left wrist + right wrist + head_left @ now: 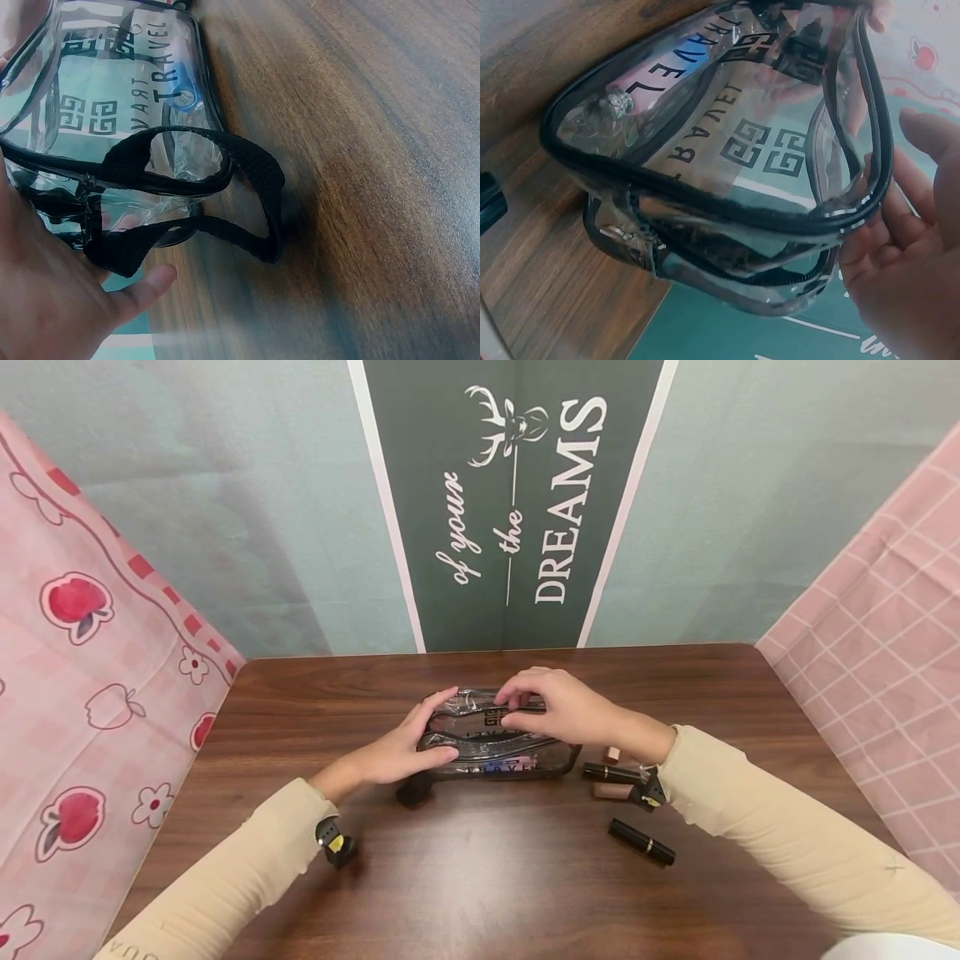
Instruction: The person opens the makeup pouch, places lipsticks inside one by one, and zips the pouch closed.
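A clear travel pouch (517,768) with black piping lies on the wooden table, its zipped opening parted. Through its plastic shows a pink and blue item (656,79). My left hand (397,747) clasps the pouch's left end, thumb over the front edge, fingers at the back. A black strap handle (259,169) loops out beside that hand. At the right of the opening, my right hand (566,706) curls its fingers on the rim; in the right wrist view its thumb stands slightly apart from the edge.
Right of the pouch lie a black tube (611,774), a brownish-pink tube (611,790) and a small rose-coloured piece (613,753). Nearer me is a black tube with a pale band (641,842). A printed backdrop (517,527) stands behind the table (480,893).
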{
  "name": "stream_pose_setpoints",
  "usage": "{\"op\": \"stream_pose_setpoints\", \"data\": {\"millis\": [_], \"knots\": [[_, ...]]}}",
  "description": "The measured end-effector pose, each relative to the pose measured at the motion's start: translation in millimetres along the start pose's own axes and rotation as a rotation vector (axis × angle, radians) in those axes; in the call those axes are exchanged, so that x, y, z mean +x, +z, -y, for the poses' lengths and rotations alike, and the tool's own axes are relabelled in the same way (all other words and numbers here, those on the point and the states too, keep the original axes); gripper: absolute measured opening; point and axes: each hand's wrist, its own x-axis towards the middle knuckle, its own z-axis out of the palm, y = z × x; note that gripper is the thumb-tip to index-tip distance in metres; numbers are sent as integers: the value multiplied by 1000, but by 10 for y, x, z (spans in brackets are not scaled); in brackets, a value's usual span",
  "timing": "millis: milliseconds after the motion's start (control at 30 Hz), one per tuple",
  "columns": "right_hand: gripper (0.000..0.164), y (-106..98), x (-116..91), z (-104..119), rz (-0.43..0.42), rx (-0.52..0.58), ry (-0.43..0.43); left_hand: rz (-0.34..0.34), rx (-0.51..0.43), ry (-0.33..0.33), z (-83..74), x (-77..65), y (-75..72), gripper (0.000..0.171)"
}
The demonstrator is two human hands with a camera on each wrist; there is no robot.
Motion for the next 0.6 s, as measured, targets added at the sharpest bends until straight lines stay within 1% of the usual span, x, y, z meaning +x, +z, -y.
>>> {"op": "stream_pose_setpoints", "data": {"millis": [167,300,467,600], "knots": [[20,-57,-65,-9,-50,37,-34,-4,2,20,-4,-2,-3,86],[19,-93,-141,-37,-72,41,-38,-4,13,24,0,-5,-4,86],[18,-134,-254,-92,-71,36,-14,-2,24,7,10,-4,-1,87],[17,-183,-343,-124,-58,30,-5,0,21,16,14,-1,4,87]]}}
